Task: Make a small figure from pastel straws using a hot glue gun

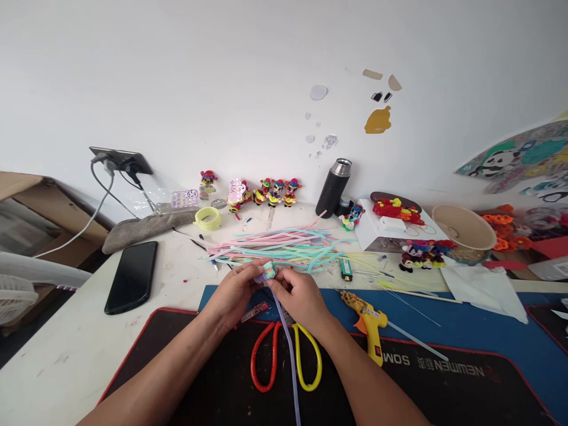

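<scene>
Between my two hands sits a small coiled piece of pipe cleaner (268, 270), with teal, yellow and lilac turns showing. My left hand (242, 287) is closed round its left side. My right hand (299, 294) pinches at its lower right, where a lilac pipe cleaner (290, 349) trails down toward me. Part of the coil is hidden by my fingers. Under my hands lie scissors with one red handle (254, 358) and one yellow handle (319, 361); their blades are mostly covered. Just beyond, a heap of pink, teal and yellow pipe cleaners (275, 245) is spread out.
To the right a yellow glue gun (370, 322) lies on the dark mat (213, 384). A black phone (132, 277) is at the left, near a roll of yellow tape (207, 218). Along the wall stand several small figures (278, 192) and a black thermos (333, 188).
</scene>
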### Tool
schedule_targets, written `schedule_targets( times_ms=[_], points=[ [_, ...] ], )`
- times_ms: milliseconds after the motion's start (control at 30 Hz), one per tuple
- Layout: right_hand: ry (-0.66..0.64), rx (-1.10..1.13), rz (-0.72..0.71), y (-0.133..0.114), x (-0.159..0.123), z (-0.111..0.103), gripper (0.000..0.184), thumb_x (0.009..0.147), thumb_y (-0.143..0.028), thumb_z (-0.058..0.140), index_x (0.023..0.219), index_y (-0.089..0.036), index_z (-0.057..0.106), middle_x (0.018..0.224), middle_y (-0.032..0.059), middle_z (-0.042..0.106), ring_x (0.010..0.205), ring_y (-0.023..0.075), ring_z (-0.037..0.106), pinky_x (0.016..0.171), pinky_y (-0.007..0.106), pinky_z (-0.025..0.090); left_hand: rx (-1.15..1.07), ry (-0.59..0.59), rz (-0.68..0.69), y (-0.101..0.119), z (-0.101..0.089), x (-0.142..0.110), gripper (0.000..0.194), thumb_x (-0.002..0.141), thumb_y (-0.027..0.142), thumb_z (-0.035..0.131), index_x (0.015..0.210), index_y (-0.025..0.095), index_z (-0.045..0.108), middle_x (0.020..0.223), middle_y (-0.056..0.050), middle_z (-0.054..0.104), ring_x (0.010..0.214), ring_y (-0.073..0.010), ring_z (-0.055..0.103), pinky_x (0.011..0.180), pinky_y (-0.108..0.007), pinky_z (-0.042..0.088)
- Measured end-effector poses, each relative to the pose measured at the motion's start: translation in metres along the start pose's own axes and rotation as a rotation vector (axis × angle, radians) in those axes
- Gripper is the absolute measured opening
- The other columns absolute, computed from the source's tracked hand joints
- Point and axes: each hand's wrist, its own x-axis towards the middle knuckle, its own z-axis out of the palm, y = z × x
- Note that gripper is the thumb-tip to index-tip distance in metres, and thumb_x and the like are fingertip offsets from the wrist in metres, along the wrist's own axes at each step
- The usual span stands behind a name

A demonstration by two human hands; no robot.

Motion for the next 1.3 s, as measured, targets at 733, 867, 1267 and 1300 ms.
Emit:
schedule_targets(
  times_ms=[733,867,1267,1300],
  points=[
    [0.034,-0.006,0.028,-0.002,0.0,-0.005,0.026,0.089,-0.031,0.072,0.114,-0.025,0.07,0.063,-0.0065,0.053,0.059,0.0147,0.055,0.058,0.026,0.037,-0.044,-0.058,-0.089,-0.002,-0.007,0.001,0.016,0.069,0.024,0.082,0.081,0.013,0.081,0.089,-0.011,0.079,0.085,-0.0207,0.068,0.079,-0.026,0.055],
    [0.02,0.02,-0.024,-0.002,-0.001,-0.004,0.045,0.089,-0.025,0.071,0.134,-0.027,0.065,0.067,-0.006,0.056,0.062,0.015,0.056,0.06,0.025,0.04,-0.03,-0.088,-0.121,-0.001,-0.01,0.002,0.019,0.071,0.022,0.08,0.087,0.012,0.082,0.087,-0.011,0.079,0.082,-0.0202,0.067,0.08,-0.026,0.054],
    [-0.04,0.003,-0.118,-0.002,-0.003,-0.006,0.038,0.09,-0.023,0.069,0.127,-0.026,0.072,0.069,-0.0033,0.063,0.061,0.0148,0.057,0.059,0.024,0.039,0.008,-0.253,-0.202,0.004,-0.018,0.004,0.017,0.071,0.02,0.075,0.084,0.012,0.08,0.082,-0.007,0.075,0.074,-0.0169,0.061,0.072,-0.026,0.049],
    [-0.04,0.001,-0.119,-0.002,-0.003,-0.005,0.037,0.09,-0.024,0.069,0.126,-0.026,0.073,0.066,-0.0038,0.061,0.059,0.0144,0.056,0.058,0.024,0.038,0.013,-0.259,-0.21,0.004,-0.019,0.005,0.016,0.07,0.02,0.075,0.082,0.012,0.08,0.081,-0.006,0.074,0.073,-0.0161,0.06,0.07,-0.025,0.048]
  ],
)
